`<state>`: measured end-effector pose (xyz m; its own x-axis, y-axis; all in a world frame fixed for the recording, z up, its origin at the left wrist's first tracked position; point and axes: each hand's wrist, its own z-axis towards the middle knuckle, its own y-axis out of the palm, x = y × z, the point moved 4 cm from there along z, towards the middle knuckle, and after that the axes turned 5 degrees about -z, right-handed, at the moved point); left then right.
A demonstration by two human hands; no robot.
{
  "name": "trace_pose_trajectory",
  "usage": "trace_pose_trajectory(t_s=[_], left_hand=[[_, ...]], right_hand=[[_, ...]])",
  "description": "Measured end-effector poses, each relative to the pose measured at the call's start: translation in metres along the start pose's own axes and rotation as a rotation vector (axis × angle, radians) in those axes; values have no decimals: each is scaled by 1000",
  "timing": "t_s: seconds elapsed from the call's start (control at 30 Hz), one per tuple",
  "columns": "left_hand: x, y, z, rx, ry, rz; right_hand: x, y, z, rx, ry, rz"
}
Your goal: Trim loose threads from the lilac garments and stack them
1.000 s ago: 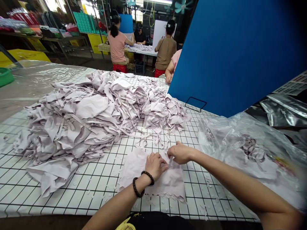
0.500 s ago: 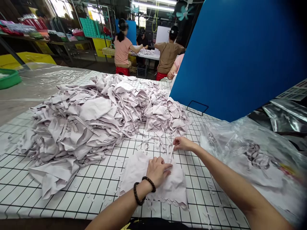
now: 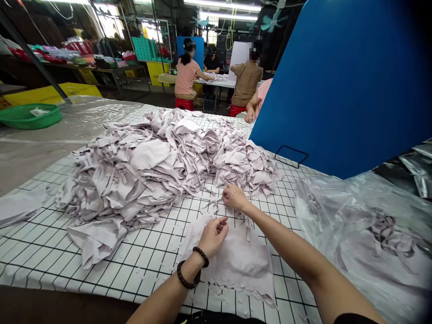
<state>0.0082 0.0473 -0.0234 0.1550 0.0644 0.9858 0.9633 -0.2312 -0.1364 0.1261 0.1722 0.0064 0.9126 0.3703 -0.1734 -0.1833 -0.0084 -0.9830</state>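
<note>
1) The flat cloth piece (image 3: 249, 265) lies spread on the gridded tablecloth (image 3: 153, 246), directly before the person, presumably so its whole face is within reach of both hands; all places below are given from it

2) The left hand (image 3: 212, 236) is over its upper left part, fingers loosely curled, thumb slightly apart from forefinger, nothing visible between them; whether the palm touches the cloth I cannot tell

3) The right hand (image 3: 235, 198) is just beyond its far edge, fingertips drawn together near loose cloth strips (image 3: 212, 208); whether they grip anything I cannot tell

4) The piece looks thin, soft and pale lilac-grey, its near edge scalloped, with a narrow strap (image 3: 248, 235) near its far edge

5) Left of it and beyond rises a crumpled heap (image 3: 135, 175) of matching cloth, perhaps kept there to leave working room; right of it sags a clear, wrinkled plastic bag (image 3: 340, 191); beyond, to the right, leans a smooth, stiff blue board (image 3: 340, 90), probably a screen
</note>
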Motion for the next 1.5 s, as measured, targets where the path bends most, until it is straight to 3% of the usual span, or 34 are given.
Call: trace_pose_trajectory(t_s=[0.13, 0.27, 0.37, 0.53, 0.7, 0.8, 0.9, 1.03, 1.2, 1.37, 1.5], left_hand=[[-19, -7, 5, 20, -61, -157], [-19, -6, 5, 28, -77, -169], [-19, -7, 5, 19, -98, -241], [-22, -12, 8, 43, -192, -507], [-22, -16, 9, 146, -313, -804], [-20, -19, 9, 157, -362, -911], [-17, -22, 8, 127, -397, -976], [-15, -24, 8, 85, -416, -996], [-16, -24, 9, 104, -420, -982], [-14, -24, 8, 103, -414, -980], [-13, -24, 8, 102, -424, -981]], right_hand=[[12, -24, 17, 83, 39, 17], [31, -49, 26, 211, 101, 56], [47, -56, 25, 263, 149, 152], [43, -40, 10, 191, 131, 206], [-11, -9, -3, -23, -101, 264], [-41, 4, 0, -143, -285, -6], [-53, 6, 9, -194, -355, -232], [-49, -1, 16, -175, -351, -305], [-28, -6, 15, -169, -229, -402], [-14, -6, 19, -186, -117, -392], [-17, -5, 20, -205, -120, -341]])
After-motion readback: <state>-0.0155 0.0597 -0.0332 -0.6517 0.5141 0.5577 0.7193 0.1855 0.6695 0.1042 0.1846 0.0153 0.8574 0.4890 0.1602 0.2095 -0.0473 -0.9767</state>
